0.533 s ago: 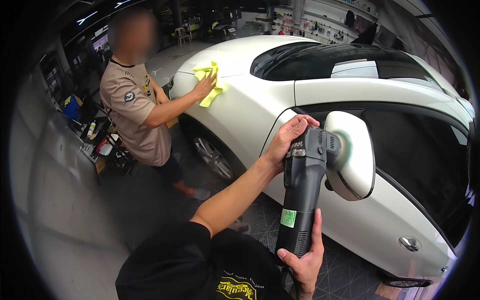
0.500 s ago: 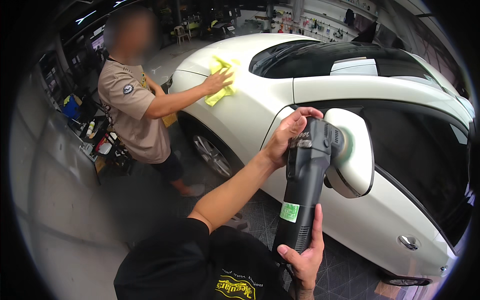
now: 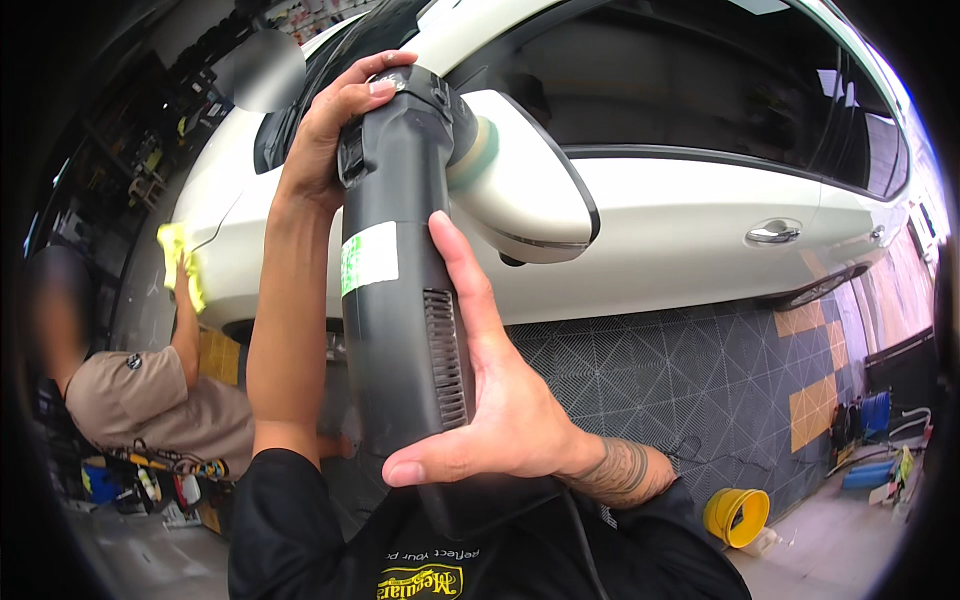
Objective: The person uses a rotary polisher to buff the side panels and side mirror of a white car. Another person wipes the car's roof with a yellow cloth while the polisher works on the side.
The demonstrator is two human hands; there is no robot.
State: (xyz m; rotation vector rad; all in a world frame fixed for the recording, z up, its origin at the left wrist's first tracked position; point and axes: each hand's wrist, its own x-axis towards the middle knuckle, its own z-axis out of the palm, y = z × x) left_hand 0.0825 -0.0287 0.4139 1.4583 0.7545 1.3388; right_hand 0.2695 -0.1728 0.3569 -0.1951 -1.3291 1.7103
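Both my hands hold a black car polisher (image 3: 400, 320) with a white and green label on its body. My left hand (image 3: 335, 125) is wrapped over the polisher's head. Around the rear of the body, beside the vent slots, closes my right hand (image 3: 505, 405), its thumb stretched over the near side. The greenish polishing pad (image 3: 478, 155) sits against the white side mirror (image 3: 535, 190) of a white car (image 3: 660, 230). From this angle, part of the pad is hidden behind the tool's head.
At the left, a co-worker (image 3: 150, 395) presses a yellow cloth (image 3: 181, 262) on the car's front. A yellow bucket (image 3: 737, 517) stands on the floor at the lower right, near blue items (image 3: 870, 475). A power cord (image 3: 582, 545) runs down beside me.
My view has swung to the right, and the polisher now looks nearer and more upright. The pad has shifted around the mirror's surface. The co-worker's cloth has moved toward the car's front end.
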